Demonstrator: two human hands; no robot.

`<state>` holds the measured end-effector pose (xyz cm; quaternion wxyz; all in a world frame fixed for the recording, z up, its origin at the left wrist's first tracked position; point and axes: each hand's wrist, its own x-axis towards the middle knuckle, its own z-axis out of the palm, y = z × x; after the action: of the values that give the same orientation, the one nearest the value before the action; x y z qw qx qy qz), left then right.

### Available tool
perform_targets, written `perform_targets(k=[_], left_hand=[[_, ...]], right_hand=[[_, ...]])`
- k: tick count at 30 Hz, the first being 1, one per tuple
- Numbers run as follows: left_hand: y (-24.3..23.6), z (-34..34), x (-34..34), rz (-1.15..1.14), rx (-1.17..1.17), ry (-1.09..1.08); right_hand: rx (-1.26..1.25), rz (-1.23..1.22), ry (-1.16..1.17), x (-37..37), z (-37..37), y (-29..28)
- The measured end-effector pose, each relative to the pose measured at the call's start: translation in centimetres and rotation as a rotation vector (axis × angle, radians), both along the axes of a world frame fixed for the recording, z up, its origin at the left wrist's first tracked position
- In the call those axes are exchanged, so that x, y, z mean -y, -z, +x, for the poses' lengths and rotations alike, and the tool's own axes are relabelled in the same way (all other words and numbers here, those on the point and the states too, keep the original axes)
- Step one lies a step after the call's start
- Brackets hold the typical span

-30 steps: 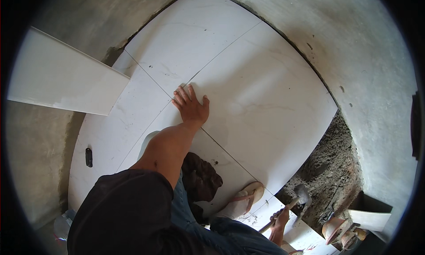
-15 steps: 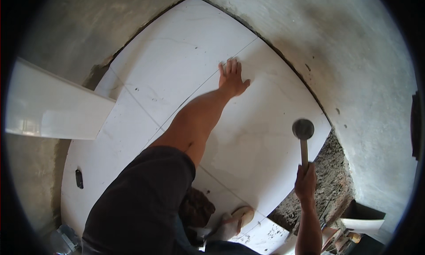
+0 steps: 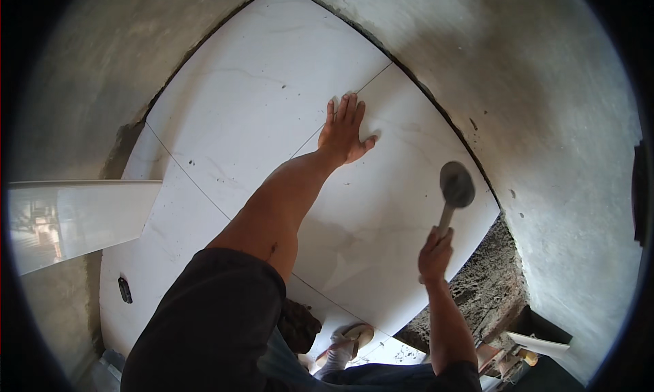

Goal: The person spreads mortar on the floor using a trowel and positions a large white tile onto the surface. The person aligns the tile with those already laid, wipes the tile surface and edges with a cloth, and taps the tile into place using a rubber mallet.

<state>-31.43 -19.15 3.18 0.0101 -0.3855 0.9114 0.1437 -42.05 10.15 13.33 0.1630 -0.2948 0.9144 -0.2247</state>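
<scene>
My left hand [image 3: 343,134] lies flat with spread fingers across the thin joint between two large white marbled floor tiles. Most of its palm rests on the nearer right tile [image 3: 388,208]; the fingertips reach the joint. A mallet [image 3: 456,185] with a round, dark grey head and a pale handle is in my right hand [image 3: 436,256]. The fingers are wrapped round its handle, and the head hangs over the right part of that same tile. Whether the mallet touches the tile I cannot tell.
Bare grey plaster walls [image 3: 545,106] meet at the far corner. At the right, rough mortar [image 3: 484,276] shows beside the tile edge. A glossy white panel [image 3: 82,218] juts in from the left, near a small black object [image 3: 125,290]. My sandalled foot [image 3: 347,344] is below.
My right hand and the mallet have moved left, and the mallet's head has tilted. My left hand stays flat near the same joint. The whole view has shifted slightly.
</scene>
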Motion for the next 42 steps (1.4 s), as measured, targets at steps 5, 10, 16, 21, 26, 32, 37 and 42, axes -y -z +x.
perform_targets(k=[5, 10, 16, 21, 26, 32, 37, 42], left_hand=[[0.3, 0.2, -0.2, -0.054, -0.035, -0.017], [0.2, 0.0, -0.2, -0.011, 0.014, 0.004], [0.0, 0.1, -0.1, -0.002, 0.029, 0.009], [-0.1, 0.0, -0.1, -0.003, 0.06, 0.011], [-0.4, 0.1, -0.3, -0.047, -0.014, -0.007], [0.4, -0.4, 0.4, -0.022, 0.016, 0.04], [1.7, -1.6, 1.1, -0.172, -0.035, 0.068], [1.6, -1.9, 0.4, -0.215, 0.058, 0.068]], right_hand=[[0.007, -0.04, -0.03, 1.1, 1.4, 0.5], [0.117, 0.094, -0.049, 2.4, 2.2, 1.0], [0.116, 0.06, -0.061, 3.4, 2.4, 1.3], [0.067, 0.163, -0.12, 3.2, 2.0, 1.4], [0.12, 0.079, -0.06, 3.5, 1.5, 1.2], [0.141, 0.093, -0.067, 4.1, 1.9, 0.9], [0.27, -0.161, 0.076, 3.7, 3.4, 2.1], [0.297, -0.284, 0.083, 3.0, 3.6, 3.3]])
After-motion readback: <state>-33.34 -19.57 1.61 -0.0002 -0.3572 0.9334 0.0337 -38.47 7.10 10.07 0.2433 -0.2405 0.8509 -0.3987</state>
